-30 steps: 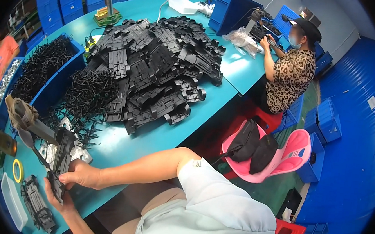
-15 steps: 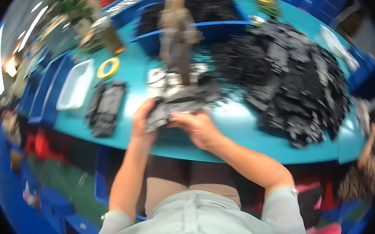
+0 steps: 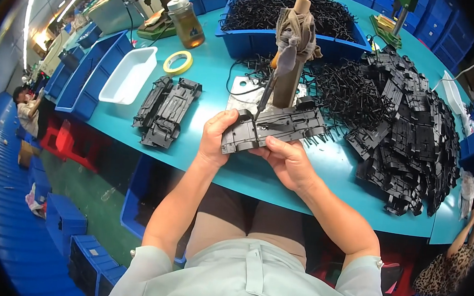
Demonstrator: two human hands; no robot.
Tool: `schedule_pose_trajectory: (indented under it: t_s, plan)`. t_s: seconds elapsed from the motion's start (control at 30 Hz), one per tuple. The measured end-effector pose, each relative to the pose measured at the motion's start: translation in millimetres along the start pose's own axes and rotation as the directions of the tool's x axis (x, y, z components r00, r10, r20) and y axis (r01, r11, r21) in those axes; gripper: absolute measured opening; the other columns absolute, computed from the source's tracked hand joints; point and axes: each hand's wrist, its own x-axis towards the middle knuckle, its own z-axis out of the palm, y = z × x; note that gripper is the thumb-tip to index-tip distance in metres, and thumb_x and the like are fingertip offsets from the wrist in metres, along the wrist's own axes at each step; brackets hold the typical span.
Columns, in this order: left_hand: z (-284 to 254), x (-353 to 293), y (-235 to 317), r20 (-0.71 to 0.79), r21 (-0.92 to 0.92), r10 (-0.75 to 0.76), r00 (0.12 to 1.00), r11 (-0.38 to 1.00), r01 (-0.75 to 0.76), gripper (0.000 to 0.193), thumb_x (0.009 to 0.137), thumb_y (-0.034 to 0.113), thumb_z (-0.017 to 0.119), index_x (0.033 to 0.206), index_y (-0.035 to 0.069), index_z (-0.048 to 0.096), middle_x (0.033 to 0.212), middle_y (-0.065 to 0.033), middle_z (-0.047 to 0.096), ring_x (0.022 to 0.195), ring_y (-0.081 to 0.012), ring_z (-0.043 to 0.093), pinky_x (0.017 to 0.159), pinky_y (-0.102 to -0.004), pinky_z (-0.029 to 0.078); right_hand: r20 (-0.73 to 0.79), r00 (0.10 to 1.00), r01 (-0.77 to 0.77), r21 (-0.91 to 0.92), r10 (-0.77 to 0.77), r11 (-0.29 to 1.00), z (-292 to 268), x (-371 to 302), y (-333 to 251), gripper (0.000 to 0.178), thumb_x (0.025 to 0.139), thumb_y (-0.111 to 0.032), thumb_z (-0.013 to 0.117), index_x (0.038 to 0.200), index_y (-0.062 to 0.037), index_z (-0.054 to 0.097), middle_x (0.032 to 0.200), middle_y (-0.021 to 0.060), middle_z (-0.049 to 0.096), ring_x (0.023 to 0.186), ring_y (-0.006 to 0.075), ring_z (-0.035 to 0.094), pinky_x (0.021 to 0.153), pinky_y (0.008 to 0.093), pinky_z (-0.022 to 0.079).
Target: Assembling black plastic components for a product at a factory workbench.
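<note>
Both hands hold one flat black plastic moulded part (image 3: 274, 129) just above the near edge of the teal table (image 3: 209, 79). My left hand (image 3: 216, 138) grips its left end, thumb on top. My right hand (image 3: 285, 160) supports it from below at the middle. Right behind the part stands a powered screwdriver (image 3: 290, 57) on a brown post wrapped in cloth, its bit pointing down at the part. A short stack of similar black parts (image 3: 166, 111) lies to the left of my left hand.
A big heap of black parts (image 3: 410, 134) fills the table's right side. A blue bin of thin black pieces (image 3: 286, 18), a white tray (image 3: 128, 74), a yellow tape roll (image 3: 177, 62) and a brown jar (image 3: 187, 21) stand behind. Other people sit far left and lower right.
The view swung from the table's side to straight over the work spot. The black part now sits steady in both hands under the screwdriver, raised slightly nearer its bit.
</note>
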Motion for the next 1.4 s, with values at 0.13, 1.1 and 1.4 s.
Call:
schedule_pose_trajectory:
  t_s: [0.13, 1.1, 1.4]
  plan:
    - [4, 2, 3, -0.001, 0.006, 0.007, 1.000, 1.000, -0.007, 0.033, 0.093, 0.025, 0.050, 0.108, -0.003, 0.057, 0.101, -0.0133, 0.065, 0.089, -0.0199, 0.064, 0.080, -0.0320, 0.051, -0.006, 1.000, -0.008, 0.005, 0.008, 1.000, -3, 2, 2, 0.036, 0.087, -0.015, 0.061, 0.117, 0.0030, 0.051, 0.112, 0.0121, 0.060, 0.105, 0.0215, 0.058, 0.093, 0.0400, 0.049]
    - [1, 14, 13, 0.013, -0.086, -0.068, 0.998, 0.994, 0.069, 0.032, 0.088, 0.023, 0.058, 0.104, -0.006, 0.060, 0.099, -0.0149, 0.065, 0.086, -0.0200, 0.064, 0.077, -0.0302, 0.053, -0.109, 0.993, 0.043, -0.041, -0.047, 0.998, -4, 6, 13, 0.034, 0.089, -0.019, 0.062, 0.115, 0.0013, 0.053, 0.107, 0.0106, 0.062, 0.099, 0.0214, 0.061, 0.090, 0.0377, 0.051]
    - [6, 12, 22, 0.017, -0.081, -0.108, 0.994, 0.991, 0.109, 0.032, 0.088, 0.024, 0.058, 0.106, -0.003, 0.060, 0.098, -0.0139, 0.065, 0.086, -0.0196, 0.065, 0.078, -0.0305, 0.053, -0.095, 0.995, 0.028, -0.006, -0.029, 1.000, 5, 4, 9, 0.032, 0.088, -0.018, 0.064, 0.110, 0.0028, 0.056, 0.104, 0.0121, 0.063, 0.096, 0.0222, 0.062, 0.087, 0.0355, 0.051]
